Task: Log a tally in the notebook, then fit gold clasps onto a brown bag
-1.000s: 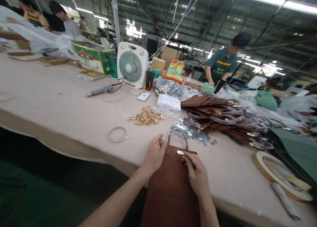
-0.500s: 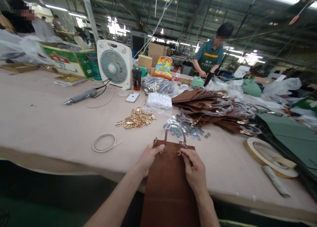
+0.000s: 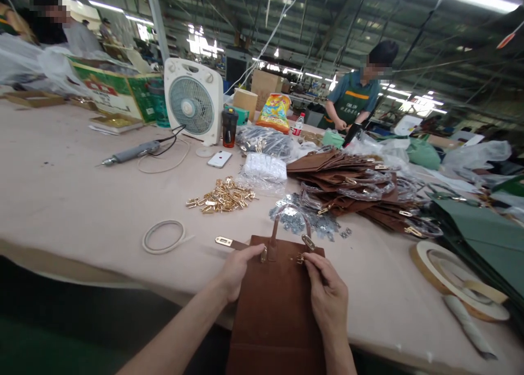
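A brown handbag panel (image 3: 280, 304) with an arched handle (image 3: 291, 208) lies over the table's front edge. My left hand (image 3: 235, 271) grips its upper left edge, thumb on top beside a gold clasp fitting (image 3: 263, 254). From behind that hand a brown strap with a gold-coloured end plate (image 3: 224, 240) sticks out to the left. Pinched in the fingertips of my right hand (image 3: 327, 287) is a small gold clasp (image 3: 301, 258), held close to the panel's upper right. Just above it sits another metal plate (image 3: 309, 243) at the handle's right foot.
Gold clasps (image 3: 223, 196) and thin silver plates (image 3: 303, 216) lie in heaps beyond the panel. A tape ring (image 3: 164, 237), electric screwdriver (image 3: 131, 152), phone (image 3: 219, 159) and fan (image 3: 194, 102) are leftward. Stacked brown pieces (image 3: 347, 184) and large tape rolls (image 3: 454, 279) are rightward. A co-worker (image 3: 354, 99) stands across.
My right hand has lifted the gold clasp slightly off to the right of its earlier spot. The strap with the gold plate now points out left of my left hand. The view has shifted slightly.
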Motion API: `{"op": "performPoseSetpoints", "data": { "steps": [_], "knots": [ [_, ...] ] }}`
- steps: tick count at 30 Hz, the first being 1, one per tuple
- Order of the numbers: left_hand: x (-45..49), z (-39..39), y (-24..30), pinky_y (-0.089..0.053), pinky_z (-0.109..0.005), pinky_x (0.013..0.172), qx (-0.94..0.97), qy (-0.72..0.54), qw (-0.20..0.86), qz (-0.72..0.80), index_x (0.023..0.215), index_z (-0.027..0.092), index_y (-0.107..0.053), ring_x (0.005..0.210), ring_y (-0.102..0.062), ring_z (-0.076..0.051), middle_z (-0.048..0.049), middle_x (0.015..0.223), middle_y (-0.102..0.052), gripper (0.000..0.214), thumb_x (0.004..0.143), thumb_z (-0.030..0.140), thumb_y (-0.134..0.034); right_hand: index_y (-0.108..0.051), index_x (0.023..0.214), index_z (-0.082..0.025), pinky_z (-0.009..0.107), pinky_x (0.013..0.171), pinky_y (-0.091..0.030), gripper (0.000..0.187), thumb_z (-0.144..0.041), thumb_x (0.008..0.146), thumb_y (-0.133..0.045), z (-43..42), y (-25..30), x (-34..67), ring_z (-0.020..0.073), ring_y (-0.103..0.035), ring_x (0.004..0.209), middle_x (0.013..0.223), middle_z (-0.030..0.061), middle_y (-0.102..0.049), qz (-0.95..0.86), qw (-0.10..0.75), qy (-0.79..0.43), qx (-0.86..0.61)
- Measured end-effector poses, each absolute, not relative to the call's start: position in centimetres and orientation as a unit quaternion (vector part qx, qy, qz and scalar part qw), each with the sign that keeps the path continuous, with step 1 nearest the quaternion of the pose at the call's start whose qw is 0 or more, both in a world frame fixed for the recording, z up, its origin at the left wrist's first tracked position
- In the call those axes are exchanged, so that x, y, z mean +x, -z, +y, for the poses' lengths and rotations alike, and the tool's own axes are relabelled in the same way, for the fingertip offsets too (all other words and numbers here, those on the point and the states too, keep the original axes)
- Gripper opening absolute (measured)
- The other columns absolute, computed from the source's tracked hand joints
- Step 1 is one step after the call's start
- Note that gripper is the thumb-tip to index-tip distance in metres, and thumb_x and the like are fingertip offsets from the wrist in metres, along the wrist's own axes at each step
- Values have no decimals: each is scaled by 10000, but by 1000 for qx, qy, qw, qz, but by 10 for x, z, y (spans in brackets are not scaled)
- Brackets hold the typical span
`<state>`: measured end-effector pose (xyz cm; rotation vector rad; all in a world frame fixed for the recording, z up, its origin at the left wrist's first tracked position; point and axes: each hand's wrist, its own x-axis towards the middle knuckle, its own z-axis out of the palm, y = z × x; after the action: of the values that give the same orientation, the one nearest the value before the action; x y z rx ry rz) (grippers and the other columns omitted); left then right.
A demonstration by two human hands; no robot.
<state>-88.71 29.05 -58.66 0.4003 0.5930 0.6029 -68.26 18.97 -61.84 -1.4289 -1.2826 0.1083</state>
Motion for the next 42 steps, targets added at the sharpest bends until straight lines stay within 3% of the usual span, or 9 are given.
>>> {"op": "performPoseSetpoints", "data": {
  "steps": [12,19,24,33,42],
  "knots": [
    [-888,290,583,-650,-477,847,210,-314,883,279,1186,95,-756,874,-808,-374,-180,1035,-823,474,764,302,-814,-752,1230,-250,296,986,-586,300,-139,1092,-510,194,612,-690,183,-719,1106,1196,49,-757,-637,481,89,-596],
    [-892,290,585,-647,-426,808,223,-348,870,267,1175,107,-753,877,-807,-351,-169,1045,-823,484,738,293,-850,-687,1363,-264,313,1016,-601,321,-169,1082,-563,195,598,-685,202,-702,1175,1283,68,-719,-722,389,49,-571],
    [-891,291,584,-645,-423,773,230,-339,868,282,1132,97,-757,791,-802,-340,-164,989,-826,469,724,308,-847,-708,1326,-282,313,1042,-608,313,-144,1072,-588,201,606,-676,188,-722,1163,1266,46,-747,-724,407,44,-556],
    [-888,294,590,-644,-416,792,233,-355,858,291,1135,102,-750,819,-803,-328,-152,980,-826,423,771,301,-831,-756,1261,-289,425,1031,-645,248,-216,1066,-620,208,620,-668,244,-749,1146,1230,53,-779,-699,440,-13,-564],
    [-885,294,594,-643,-415,815,252,-372,848,280,1118,118,-738,860,-798,-323,-139,1005,-822,396,779,301,-828,-732,1308,-283,406,1035,-643,285,-194,1074,-597,207,619,-668,229,-740,1159,1248,61,-769,-710,426,-4,-560]
  ]
}}
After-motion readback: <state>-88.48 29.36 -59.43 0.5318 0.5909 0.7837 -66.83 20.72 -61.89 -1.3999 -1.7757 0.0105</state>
